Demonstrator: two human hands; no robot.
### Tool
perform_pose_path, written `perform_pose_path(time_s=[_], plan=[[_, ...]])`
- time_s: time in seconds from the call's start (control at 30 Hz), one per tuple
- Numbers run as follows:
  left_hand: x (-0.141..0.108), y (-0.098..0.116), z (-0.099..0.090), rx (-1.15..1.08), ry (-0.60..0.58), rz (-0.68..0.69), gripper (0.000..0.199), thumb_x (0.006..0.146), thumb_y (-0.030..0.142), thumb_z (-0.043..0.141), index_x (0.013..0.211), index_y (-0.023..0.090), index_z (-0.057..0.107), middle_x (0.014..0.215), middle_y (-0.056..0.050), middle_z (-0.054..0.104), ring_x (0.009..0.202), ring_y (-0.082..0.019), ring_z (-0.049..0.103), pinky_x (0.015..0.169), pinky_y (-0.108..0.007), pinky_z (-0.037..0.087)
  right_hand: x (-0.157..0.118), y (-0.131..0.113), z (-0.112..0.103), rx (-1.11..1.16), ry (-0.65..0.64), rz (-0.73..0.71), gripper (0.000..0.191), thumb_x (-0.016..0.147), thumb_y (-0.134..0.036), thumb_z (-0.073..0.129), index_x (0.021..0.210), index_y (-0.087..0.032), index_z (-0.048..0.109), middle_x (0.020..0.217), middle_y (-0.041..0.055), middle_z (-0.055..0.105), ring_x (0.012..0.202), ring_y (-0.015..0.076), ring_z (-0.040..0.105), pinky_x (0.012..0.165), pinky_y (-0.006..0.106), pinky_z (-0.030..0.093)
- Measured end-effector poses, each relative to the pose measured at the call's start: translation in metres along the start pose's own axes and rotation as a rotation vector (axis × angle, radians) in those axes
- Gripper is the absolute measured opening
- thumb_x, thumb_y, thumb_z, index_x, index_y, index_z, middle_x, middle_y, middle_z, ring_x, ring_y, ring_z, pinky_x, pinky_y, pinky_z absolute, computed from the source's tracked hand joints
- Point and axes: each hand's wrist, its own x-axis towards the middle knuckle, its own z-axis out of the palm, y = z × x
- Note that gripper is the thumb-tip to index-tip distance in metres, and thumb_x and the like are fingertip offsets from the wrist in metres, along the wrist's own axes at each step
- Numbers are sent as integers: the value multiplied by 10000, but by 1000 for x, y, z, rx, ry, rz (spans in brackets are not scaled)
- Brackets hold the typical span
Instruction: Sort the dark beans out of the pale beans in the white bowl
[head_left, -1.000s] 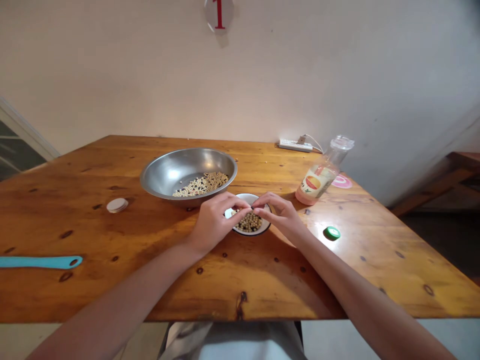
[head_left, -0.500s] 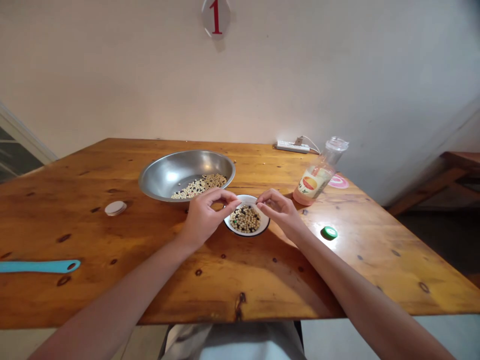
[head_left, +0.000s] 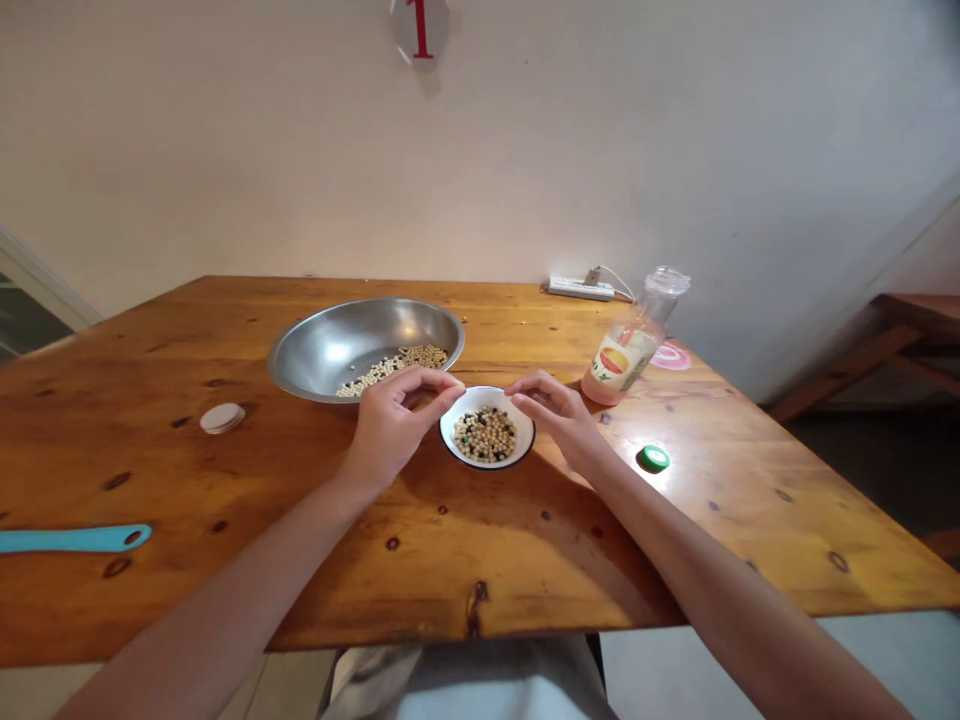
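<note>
A small white bowl with a dark rim [head_left: 450, 425] stands on the table in front of me. In it lie small round cream and black beads or beans [head_left: 486, 435], with a green one among them. At the bowl's far left rim, my left hand [head_left: 397, 415] has thumb and forefinger pinched together. My right hand [head_left: 559, 415] makes a similar pinch at the far right rim. Whatever the fingertips hold is too small to make out. Behind my left hand, a large steel basin [head_left: 322, 340] holds more of the same cream and black pieces [head_left: 405, 362].
On the right stand a clear bottle with pinkish contents [head_left: 626, 350] and a green cap [head_left: 652, 458]. A white power strip [head_left: 581, 288] lies by the wall. At left are a white round lid [head_left: 222, 418] and a blue handle [head_left: 75, 540] on the wooden table [head_left: 322, 590].
My pinched fingertips have drawn slightly apart and sit a little farther back, nearer the bowl's far rim. The whole view has shifted slightly; the bowl and basin have not moved on the table.
</note>
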Motion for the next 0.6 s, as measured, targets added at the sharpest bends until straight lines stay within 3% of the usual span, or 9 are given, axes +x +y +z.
perform_pose_path(time_s=[0.2, 0.6], plan=[[-3, -3, 4, 11, -44, 22, 134, 758, 299, 675, 746, 166, 665, 755, -12, 664, 717, -129, 614, 698, -247, 492, -2, -3, 0, -55, -48, -108, 170, 814, -376, 603, 860, -223, 660, 881, 19, 623, 859, 161, 551, 798, 292, 412], [-8, -3, 9, 110, -83, 173, 63, 767, 230, 673, 745, 171, 672, 747, -10, 682, 690, -114, 607, 670, -224, 462, -5, -8, 4, -82, -65, -146, 168, 819, -338, 613, 735, -193, 629, 750, 11, 590, 744, 140, 540, 710, 272, 411]])
